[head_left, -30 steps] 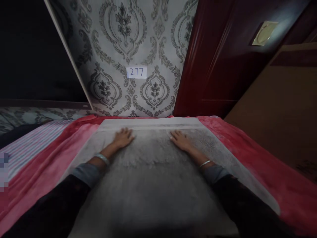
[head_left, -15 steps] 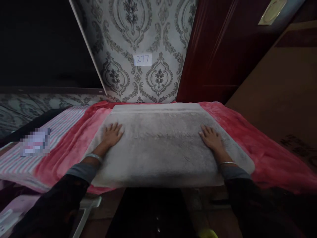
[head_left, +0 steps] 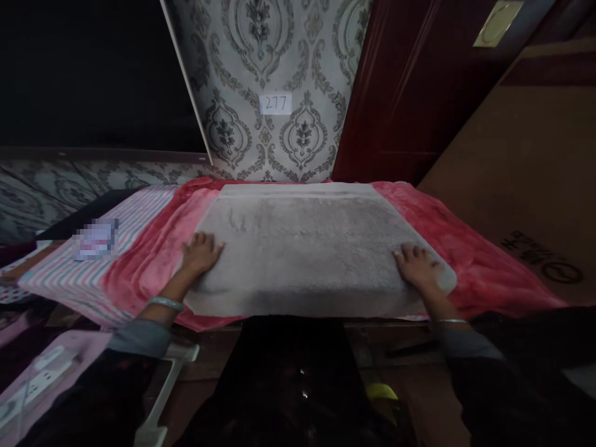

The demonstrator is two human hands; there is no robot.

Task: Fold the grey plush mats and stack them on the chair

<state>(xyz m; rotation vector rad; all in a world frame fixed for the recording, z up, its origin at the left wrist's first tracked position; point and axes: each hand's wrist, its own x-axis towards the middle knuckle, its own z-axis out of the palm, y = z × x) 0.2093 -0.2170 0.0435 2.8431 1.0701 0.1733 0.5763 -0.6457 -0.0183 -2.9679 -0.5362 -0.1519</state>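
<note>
A grey plush mat [head_left: 302, 248] with a pale strip along its far edge lies spread over a red and pink blanket [head_left: 484, 267]. My left hand [head_left: 201, 253] rests on the mat's left edge with its fingers apart. On the right edge lies my right hand [head_left: 416, 266], palm down and fingers loosely spread. Neither hand grips anything. Faint creases show in the mat's surface near its far left part.
A striped cloth [head_left: 69, 279] with a blurred-out item [head_left: 95, 241] on it lies at left. A large dark screen [head_left: 93, 74] hangs behind. A cardboard box [head_left: 526, 167] stands at right. A white power strip [head_left: 37, 385] sits low at left.
Both hands have slid towards me and outwards, from the mat's upper surface to its side edges. The view has shifted slightly.
</note>
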